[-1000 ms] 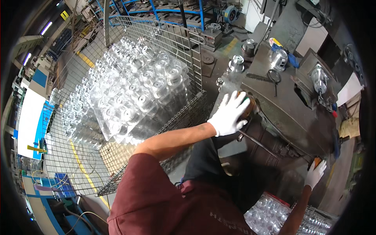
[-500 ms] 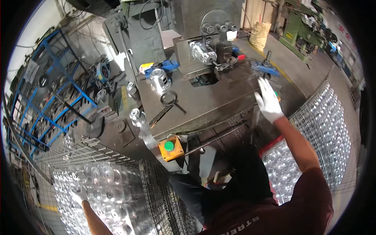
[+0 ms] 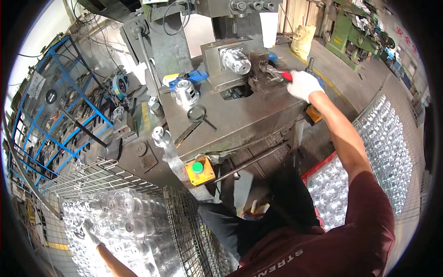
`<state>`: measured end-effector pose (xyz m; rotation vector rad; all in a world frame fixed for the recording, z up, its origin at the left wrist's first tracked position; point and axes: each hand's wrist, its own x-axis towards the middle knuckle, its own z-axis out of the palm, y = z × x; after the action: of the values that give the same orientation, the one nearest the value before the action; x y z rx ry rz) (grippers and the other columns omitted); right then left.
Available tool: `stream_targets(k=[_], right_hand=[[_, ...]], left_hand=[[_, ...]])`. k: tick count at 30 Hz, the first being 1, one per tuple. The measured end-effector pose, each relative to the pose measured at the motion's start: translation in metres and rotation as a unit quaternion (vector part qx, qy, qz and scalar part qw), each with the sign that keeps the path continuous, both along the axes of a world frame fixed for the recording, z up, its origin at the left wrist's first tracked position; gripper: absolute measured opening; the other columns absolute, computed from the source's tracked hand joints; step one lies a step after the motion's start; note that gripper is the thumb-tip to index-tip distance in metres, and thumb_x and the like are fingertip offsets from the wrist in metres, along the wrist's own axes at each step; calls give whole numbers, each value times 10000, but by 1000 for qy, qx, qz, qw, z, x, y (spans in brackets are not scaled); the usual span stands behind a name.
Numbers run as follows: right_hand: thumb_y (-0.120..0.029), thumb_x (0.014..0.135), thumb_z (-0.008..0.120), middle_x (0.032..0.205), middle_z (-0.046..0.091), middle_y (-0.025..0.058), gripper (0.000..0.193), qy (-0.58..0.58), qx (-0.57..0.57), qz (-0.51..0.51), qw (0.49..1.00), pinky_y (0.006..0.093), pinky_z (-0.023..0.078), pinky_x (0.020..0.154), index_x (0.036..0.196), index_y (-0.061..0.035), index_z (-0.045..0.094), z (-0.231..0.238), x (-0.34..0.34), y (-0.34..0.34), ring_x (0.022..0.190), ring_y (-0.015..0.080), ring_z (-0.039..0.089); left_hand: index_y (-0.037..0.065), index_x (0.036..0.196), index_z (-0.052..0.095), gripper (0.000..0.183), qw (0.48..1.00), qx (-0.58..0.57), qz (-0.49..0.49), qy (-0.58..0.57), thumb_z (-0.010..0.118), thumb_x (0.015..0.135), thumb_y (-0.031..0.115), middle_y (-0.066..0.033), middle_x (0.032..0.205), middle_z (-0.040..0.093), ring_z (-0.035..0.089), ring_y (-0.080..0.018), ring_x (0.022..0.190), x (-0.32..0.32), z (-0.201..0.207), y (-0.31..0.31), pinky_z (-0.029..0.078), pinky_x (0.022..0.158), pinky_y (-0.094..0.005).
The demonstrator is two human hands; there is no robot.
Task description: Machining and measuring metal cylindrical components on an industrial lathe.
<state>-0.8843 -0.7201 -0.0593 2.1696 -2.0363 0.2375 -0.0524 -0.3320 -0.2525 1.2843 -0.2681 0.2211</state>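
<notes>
My right hand [image 3: 305,86], in a white glove, is closed around the red handle [image 3: 287,75] of a metal lever clamp on the press bed. Left of the clamp, a shiny silver cylindrical metal housing [image 3: 236,61] sits sideways against an upright steel block; the clamp's rod stands apart from its end face. My gloved left hand [image 3: 91,236] reaches into the wire basket [image 3: 173,217] at lower left, among stacked silver housings [image 3: 129,214]. Its fingers blend into the bright metal, so their grip is unclear.
The press head [image 3: 237,7] hangs above the fixture. Another silver housing [image 3: 186,93] and a ring-ended tool [image 3: 197,113] lie on the bed [image 3: 244,115]. A yellow box with a green button [image 3: 198,168] is at its front. More housings [image 3: 330,189] fill a right-hand basket.
My right hand has moved up from the bed's right edge onto the red clamp handle. The press head has risen and the clamp rod has drawn back from the housing. My left hand stays at the basket.
</notes>
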Motion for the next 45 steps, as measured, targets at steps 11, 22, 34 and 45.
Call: stream_targets(k=[11, 22, 34, 45], right_hand=[[-465, 707, 742, 1293, 498, 249, 1009, -651, -39, -35, 758, 392, 430, 982, 1408, 25, 208, -53, 142, -90, 1172, 334, 524], [-295, 791, 749, 1039, 573, 105, 574, -770, -95, 55, 628, 346, 469, 794, 1147, -4, 405, -62, 154, 24, 939, 165, 544], [-354, 662, 844, 1051, 656, 162, 742, -579, -26, -305, 756, 330, 513, 859, 1157, 55, 473, -275, -214, 312, 987, 228, 648], [-280, 707, 690, 1183, 558, 221, 690, -156, 161, -428, 876, 441, 477, 890, 1348, -165, 461, -358, -459, 400, 1064, 378, 576]], left_hand=[[174, 1454, 283, 712, 910, -14, -310, 276, 487, 900, 572, -187, 1347, 450, 576, -300, 1057, -347, 38, -60, 432, 969, -432], [143, 1407, 380, 558, 781, -102, -553, 270, 538, 934, 393, -117, 1386, 432, 473, -281, 1195, -455, 32, -62, 447, 969, -489], [3, 1375, 384, 546, 664, 44, -693, 276, 525, 950, 314, -185, 1365, 470, 528, -294, 1189, -586, 38, -100, 483, 963, -383], [57, 1409, 367, 540, 576, 38, -726, 373, 430, 988, 389, -205, 1417, 404, 433, -365, 1266, -645, 30, -138, 450, 995, -489]])
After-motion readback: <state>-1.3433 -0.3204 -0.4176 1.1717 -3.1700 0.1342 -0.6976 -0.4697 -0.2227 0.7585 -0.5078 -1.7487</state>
